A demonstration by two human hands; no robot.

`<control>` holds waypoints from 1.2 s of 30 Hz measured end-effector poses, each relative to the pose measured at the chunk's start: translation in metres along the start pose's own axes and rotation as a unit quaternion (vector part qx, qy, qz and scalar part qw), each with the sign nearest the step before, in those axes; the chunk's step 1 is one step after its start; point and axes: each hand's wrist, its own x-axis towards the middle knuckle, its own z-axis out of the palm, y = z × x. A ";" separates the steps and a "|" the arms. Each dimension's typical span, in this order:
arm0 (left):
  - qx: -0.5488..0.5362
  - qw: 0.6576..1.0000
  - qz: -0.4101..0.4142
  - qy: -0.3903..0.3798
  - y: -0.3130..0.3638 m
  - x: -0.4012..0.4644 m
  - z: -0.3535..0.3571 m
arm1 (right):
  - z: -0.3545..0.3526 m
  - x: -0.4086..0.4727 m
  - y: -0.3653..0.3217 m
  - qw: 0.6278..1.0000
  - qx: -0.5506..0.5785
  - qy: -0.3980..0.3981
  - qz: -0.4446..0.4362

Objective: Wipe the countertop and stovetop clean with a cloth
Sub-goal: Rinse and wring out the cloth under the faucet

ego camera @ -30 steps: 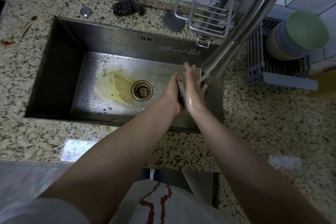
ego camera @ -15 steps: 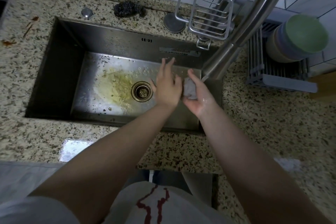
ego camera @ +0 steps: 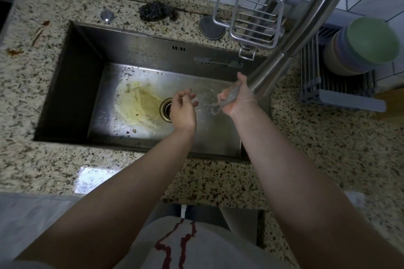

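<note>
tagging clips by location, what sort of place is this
Most likely a home kitchen: a steel sink set in a speckled stone countertop, a faucet over it, and stacked bowls on a drying rack.

The right hand (ego camera: pixel 237 99) is motion-blurred, and so is the grey cloth (ego camera: pixel 229 97) in its fingers; how the fingers wrap it cannot be told. The faucet (ego camera: pixel 290 39) hides the sink (ego camera: pixel 72 94) corner behind those fingers and runs off the top edge. The left hand (ego camera: pixel 182 109) covers part of the drain (ego camera: pixel 165 109).
</note>
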 end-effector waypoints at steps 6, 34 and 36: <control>-0.015 0.999 -0.040 -0.012 0.007 -0.004 0.003 | -0.018 -0.002 -0.002 0.997 0.050 -0.067 -0.008; -0.019 0.992 -0.122 -0.040 0.016 -0.020 0.005 | -0.018 -0.022 -0.011 0.994 -0.017 -0.104 0.009; -0.017 0.991 -0.128 -0.048 0.016 -0.023 0.009 | -0.020 -0.024 -0.009 0.990 -0.124 -0.060 -0.024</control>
